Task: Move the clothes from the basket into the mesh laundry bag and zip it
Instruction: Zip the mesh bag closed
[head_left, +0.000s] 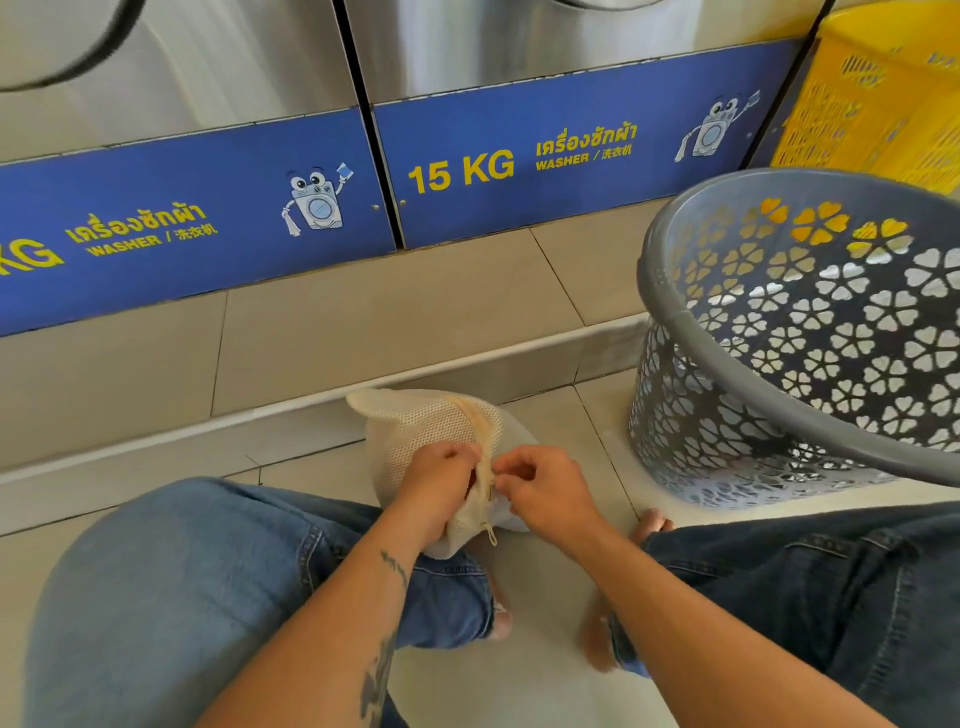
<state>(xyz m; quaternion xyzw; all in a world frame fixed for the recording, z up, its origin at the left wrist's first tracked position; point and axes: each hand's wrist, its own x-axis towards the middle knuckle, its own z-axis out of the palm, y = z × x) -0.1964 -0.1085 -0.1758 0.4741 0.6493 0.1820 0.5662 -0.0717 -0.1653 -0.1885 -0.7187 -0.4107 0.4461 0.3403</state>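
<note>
Tiled floor, two washers behind. I see one mesh bag, one grey basket. Left hand grips bag; right hand pinches zipper.

Pretty bright in here, soft even daylight, barely any hard shadows on the floor tiles. The steel washer fronts catch streaky glare. Wide lens bends the blue panels and basket near the edges, and everything's slightly soft, a bit smeary.

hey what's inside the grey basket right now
No clothes show in the grey basket: only its flower-cutout wall and the floor through it. Its bottom is cut off by the frame edge.
</note>
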